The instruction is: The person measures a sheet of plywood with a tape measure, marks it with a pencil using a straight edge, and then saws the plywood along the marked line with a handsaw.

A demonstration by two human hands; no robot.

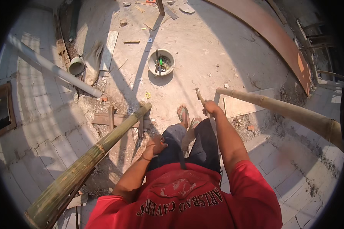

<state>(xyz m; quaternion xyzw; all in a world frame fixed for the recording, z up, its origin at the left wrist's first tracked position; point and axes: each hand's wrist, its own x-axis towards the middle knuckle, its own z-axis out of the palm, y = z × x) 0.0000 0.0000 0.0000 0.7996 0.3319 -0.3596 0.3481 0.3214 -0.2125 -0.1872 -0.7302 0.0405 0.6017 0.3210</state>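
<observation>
My right hand [210, 108] is closed around the wooden handle of a slim tool [199, 95], held out beside my right knee. A thin, hooked tip shows at its far end; the tool's exact kind is unclear. Against my left thigh rests my left hand [155, 145], its fingers curled in, with nothing visible in them. Just left of that hand a thick bamboo pole [103, 148] slants up from the lower left. A second bamboo pole [281, 105] runs from beyond my right hand to the right edge.
Ahead stands a pale bucket [150, 65] with tools inside. A yellow ring [148, 95] lies nearer, a blue ring [150, 40] farther off. A grey pipe [57, 69] leans at left by a grey pot [76, 66]. A long brown board [273, 38] lines the far right; rubble [252, 124] lies near.
</observation>
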